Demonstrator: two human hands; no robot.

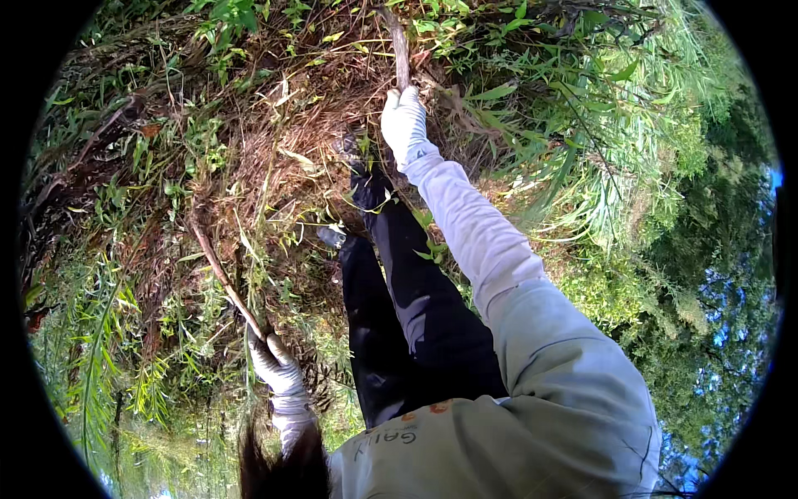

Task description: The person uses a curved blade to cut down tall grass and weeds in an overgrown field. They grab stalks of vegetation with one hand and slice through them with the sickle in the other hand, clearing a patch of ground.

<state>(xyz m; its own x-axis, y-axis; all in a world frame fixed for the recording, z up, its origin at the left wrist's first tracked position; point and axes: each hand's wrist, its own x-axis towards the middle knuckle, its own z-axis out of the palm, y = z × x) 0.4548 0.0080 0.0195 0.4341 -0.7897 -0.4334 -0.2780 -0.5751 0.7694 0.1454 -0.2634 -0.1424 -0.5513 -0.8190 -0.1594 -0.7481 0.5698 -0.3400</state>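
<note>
My left hand [277,368], in a pale glove, grips the near end of a thin brown wooden stick [221,271]. That stick slants away to the upper left, and its far end meets dry grass and stems. Farther forward, my right hand [404,121] is closed around a thicker grey-brown wooden stick [399,47], also in a pale glove. This one points away from me, and its far end is lost among leaves at the top of the view. My right arm is stretched out; the left is partly covered by dark hair [280,465].
Brown dry grass [312,118] and green weeds cover the ground around my feet. My dark-trousered legs [411,299] stand among stems, with thin vines across the shins. Tall long-leaved plants [561,143] crowd the right, and trees [704,299] rise beyond. A dark branch [103,134] lies at left.
</note>
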